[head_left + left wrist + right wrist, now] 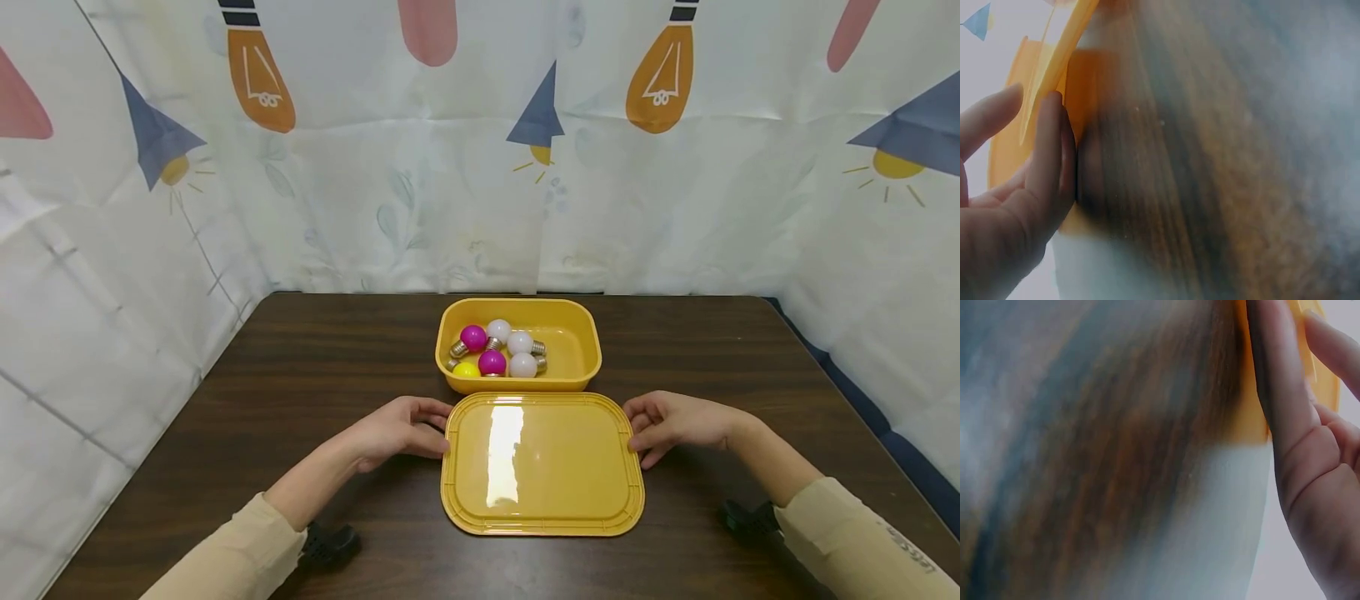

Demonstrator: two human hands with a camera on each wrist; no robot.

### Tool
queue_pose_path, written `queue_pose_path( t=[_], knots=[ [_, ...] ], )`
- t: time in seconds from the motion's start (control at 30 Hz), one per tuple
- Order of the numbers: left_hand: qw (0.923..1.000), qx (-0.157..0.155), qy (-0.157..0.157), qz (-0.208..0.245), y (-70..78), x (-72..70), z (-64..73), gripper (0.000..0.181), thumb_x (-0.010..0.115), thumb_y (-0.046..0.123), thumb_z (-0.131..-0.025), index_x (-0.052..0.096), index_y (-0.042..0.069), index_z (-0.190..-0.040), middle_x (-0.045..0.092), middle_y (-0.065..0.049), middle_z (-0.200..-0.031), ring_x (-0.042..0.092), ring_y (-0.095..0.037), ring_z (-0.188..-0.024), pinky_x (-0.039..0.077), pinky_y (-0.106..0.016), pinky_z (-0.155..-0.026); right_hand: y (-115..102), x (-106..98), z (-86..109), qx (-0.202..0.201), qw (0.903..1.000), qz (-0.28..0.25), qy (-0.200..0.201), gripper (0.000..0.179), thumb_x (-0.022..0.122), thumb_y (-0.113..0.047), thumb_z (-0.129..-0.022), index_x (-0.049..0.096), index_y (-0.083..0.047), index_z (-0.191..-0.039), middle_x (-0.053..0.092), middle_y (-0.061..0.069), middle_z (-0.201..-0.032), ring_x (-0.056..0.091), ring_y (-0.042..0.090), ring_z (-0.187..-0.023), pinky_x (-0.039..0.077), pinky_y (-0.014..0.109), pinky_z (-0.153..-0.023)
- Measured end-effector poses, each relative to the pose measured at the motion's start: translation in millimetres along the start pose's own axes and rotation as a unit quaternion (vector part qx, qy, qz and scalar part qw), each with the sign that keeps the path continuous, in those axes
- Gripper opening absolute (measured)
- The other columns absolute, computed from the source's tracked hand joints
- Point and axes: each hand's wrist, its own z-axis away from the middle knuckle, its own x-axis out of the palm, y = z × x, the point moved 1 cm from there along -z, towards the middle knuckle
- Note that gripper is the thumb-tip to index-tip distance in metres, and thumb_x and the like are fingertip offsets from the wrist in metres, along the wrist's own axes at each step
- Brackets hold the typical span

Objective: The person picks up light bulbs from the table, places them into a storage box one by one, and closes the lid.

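A flat yellow lid [577, 462] with rounded corners is held between both hands in the head view. My left hand [393, 429] pinches its left edge; in the left wrist view the thumb [997, 112] lies over the lid and the fingers [1047, 147] come from below. On the opposite edge, my right hand [678, 421] grips with thumb and fingers. Just beyond the lid stands a yellow plastic box [517, 386], without a cover. Inside it lie magenta bulbs [473, 337], white bulbs [522, 365] and a yellow bulb [466, 370], mostly toward the left.
Dark wood-grain tabletop [337, 350] surrounds the box and lid. Behind the table hangs a white curtain [465, 192] printed with lamps. Black wrist devices [330, 546] sit under both cuffs. A dark blue edge [870, 400] runs along the table's right side.
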Motion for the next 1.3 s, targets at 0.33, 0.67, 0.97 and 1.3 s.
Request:
queue_pose_path(
  t=[0.33,0.67,0.97,1.3],
  knots=[
    [0.9987,-0.009,-0.040,0.031,0.0,3.6,4.5,0.046,0.068,-0.001,-0.097,0.047,-0.012,-0.137,0.064,-0.021,-0.114,0.070,-0.029,-0.100,0.058,-0.045,-0.090,-1.3,-4.6,4.5,-0.014,0.9998,-0.011,-0.009,0.030,0.058,-0.002,-0.104,0.050,0.011,-0.130,0.065,0.032,-0.119,0.068,0.039,-0.107,0.058,0.049,-0.089],
    [0.9960,0.003,-0.064,0.063,1.7,7.4,8.9,0.047,0.065,0.002,-0.100,0.042,-0.008,-0.139,0.062,-0.023,-0.122,0.068,-0.035,-0.106,0.056,-0.049,-0.092,-5.5,-6.4,7.1,-0.048,0.9977,-0.045,-0.018,0.029,0.053,0.003,-0.104,0.048,0.011,-0.131,0.062,0.032,-0.123,0.066,0.041,-0.110,0.057,0.057,-0.087],
    [0.9956,0.038,-0.032,0.079,5.2,4.6,10.9,0.050,0.066,0.009,-0.101,0.043,-0.006,-0.142,0.061,-0.023,-0.130,0.066,-0.034,-0.112,0.055,-0.048,-0.095,-7.6,-11.2,10.6,-0.086,0.9932,-0.076,0.022,0.030,0.047,0.003,-0.107,0.045,0.006,-0.136,0.064,0.026,-0.125,0.067,0.036,-0.111,0.055,0.057,-0.091],
    [0.9927,0.061,-0.017,0.103,10.1,5.9,8.5,0.059,0.064,0.007,-0.102,0.033,-0.004,-0.151,0.059,-0.022,-0.132,0.065,-0.032,-0.114,0.054,-0.051,-0.097,-9.5,-15.1,9.5,-0.123,0.9866,-0.101,0.038,0.029,0.041,0.003,-0.109,0.047,0.003,-0.138,0.066,0.017,-0.125,0.068,0.031,-0.111,0.056,0.050,-0.092]
  ],
)
